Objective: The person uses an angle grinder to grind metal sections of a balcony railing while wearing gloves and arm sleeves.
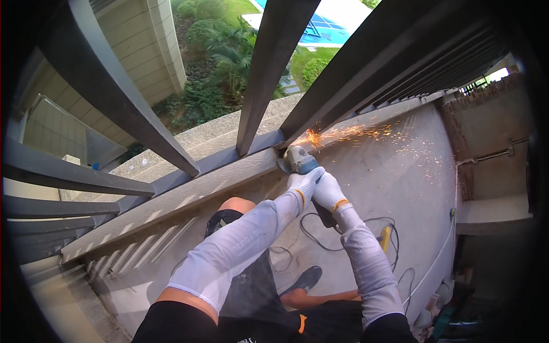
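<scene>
Black sleeves (174,323) nearest; left fingers (311,176) and right fingers (326,186) clasp the grinder (303,163), head (297,152) beyond.

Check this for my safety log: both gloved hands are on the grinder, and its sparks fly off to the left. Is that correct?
No: the head view shows the sparks flying off to the right. The left hand and right hand, both gloved, are indeed on the grinder.
</scene>
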Demonstrator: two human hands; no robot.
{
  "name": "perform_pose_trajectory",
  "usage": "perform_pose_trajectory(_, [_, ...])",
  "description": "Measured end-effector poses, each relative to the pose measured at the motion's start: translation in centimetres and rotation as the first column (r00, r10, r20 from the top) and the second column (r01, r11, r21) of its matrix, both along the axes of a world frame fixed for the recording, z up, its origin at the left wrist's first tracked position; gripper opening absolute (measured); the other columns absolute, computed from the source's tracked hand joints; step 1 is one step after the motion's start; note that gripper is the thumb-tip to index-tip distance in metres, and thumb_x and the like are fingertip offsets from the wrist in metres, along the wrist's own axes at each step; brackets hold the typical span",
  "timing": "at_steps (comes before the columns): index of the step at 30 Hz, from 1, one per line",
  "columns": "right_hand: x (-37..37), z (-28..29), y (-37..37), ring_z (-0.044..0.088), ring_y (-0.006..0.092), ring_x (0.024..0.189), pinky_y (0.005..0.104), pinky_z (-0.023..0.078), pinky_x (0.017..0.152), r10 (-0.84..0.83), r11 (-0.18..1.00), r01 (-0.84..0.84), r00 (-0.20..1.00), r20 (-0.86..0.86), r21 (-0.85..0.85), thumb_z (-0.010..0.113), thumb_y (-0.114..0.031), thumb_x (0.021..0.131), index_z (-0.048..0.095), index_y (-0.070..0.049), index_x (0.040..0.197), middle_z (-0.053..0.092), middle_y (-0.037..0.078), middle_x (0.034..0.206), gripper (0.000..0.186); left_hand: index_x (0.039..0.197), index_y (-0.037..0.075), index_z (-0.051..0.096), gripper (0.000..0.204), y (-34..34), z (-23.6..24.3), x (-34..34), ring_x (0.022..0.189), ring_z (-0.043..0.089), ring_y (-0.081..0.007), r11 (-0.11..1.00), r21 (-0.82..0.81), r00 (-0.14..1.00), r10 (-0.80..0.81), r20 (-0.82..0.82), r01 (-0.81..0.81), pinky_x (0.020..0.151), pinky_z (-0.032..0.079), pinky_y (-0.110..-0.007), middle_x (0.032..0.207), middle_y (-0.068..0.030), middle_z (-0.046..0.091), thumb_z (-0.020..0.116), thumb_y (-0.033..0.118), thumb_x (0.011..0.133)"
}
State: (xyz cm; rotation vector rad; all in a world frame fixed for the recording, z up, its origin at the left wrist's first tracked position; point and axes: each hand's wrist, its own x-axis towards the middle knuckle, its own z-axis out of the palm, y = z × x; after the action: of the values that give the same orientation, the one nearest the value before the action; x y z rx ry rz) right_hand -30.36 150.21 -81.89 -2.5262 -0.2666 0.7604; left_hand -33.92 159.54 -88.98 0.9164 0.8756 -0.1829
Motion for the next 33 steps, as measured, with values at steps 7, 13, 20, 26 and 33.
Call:
perform_pose_trajectory(7, [1.9, -0.5, -1.2, 0.076, 0.0449, 0.118, 0.0473, 0.061, 0.097, 0.088, 0.995, -0.087, 0.995, 0.037, -0.044, 0.083, -0.04, 0.09, 0.075, 0.0, 0.121, 0.079, 0.029, 0.119, 0.052, 0.124, -0.007, 0.074, 0.067, -1.4, -0.4, 1.4, 0.104, 0.079, -0.0272, 0.997, 0.023, 0.995, 0.077, -0.07, -0.076, 0.093, 0.062, -0.04, 0.118, -0.0171, 0.079, 0.095, 0.04, 0.082])
perform_pose_trajectory(13, [2.5, -0.2, -1.0, 0.076, 0.0455, 0.118, 0.0472, 0.061, 0.098, 0.058, 0.998, -0.058, 0.998, 0.021, -0.024, 0.083, -0.039, 0.089, 0.075, 0.0, 0.122, 0.079, 0.03, 0.118, 0.052, 0.125, -0.007, 0.074, 0.068, -1.6, -0.7, 2.2, 0.106, 0.079, -0.0278, 0.997, 0.017, 0.996, 0.07, -0.046, -0.069, 0.094, 0.062, -0.039, 0.121, -0.0183, 0.079, 0.095, 0.042, 0.084])
perform_pose_trajectory(20, [3.4, 0.3, -0.9, 0.077, 0.0445, 0.117, 0.0461, 0.06, 0.099, 0.056, 0.998, -0.056, 0.998, 0.004, 0.005, 0.084, -0.036, 0.088, 0.075, 0.001, 0.123, 0.079, 0.029, 0.119, 0.052, 0.132, -0.003, 0.074, 0.068, -1.0, -0.6, 2.9, 0.111, 0.078, -0.0266, 1.0, -0.01, 0.999, 0.02, 0.028, -0.019, 0.098, 0.061, -0.038, 0.125, -0.0172, 0.078, 0.092, 0.045, 0.087])
perform_pose_trajectory(26, [4.5, 0.0, -1.3, 0.079, 0.0397, 0.112, 0.0441, 0.062, 0.095, 0.061, 0.997, -0.061, 0.998, 0.02, 0.036, 0.081, -0.035, 0.091, 0.075, 0.001, 0.124, 0.08, 0.027, 0.118, 0.049, 0.133, -0.001, 0.074, 0.067, -1.1, 0.0, 3.4, 0.104, 0.078, -0.0259, 0.998, -0.061, 0.99, 0.026, 0.139, -0.018, 0.089, 0.062, -0.038, 0.123, -0.015, 0.079, 0.089, 0.048, 0.09])
perform_pose_trajectory(33, [5.6, -1.1, -1.6, 0.079, 0.0386, 0.114, 0.0432, 0.062, 0.096, 0.075, 0.997, -0.076, 0.996, 0.045, 0.009, 0.083, -0.035, 0.089, 0.076, 0.0, 0.126, 0.081, 0.026, 0.119, 0.052, 0.131, -0.006, 0.073, 0.068, -0.9, 0.3, 3.9, 0.113, 0.078, -0.0288, 0.992, -0.125, 0.99, 0.05, 0.134, -0.033, 0.099, 0.061, -0.04, 0.127, -0.0197, 0.078, 0.092, 0.043, 0.087])
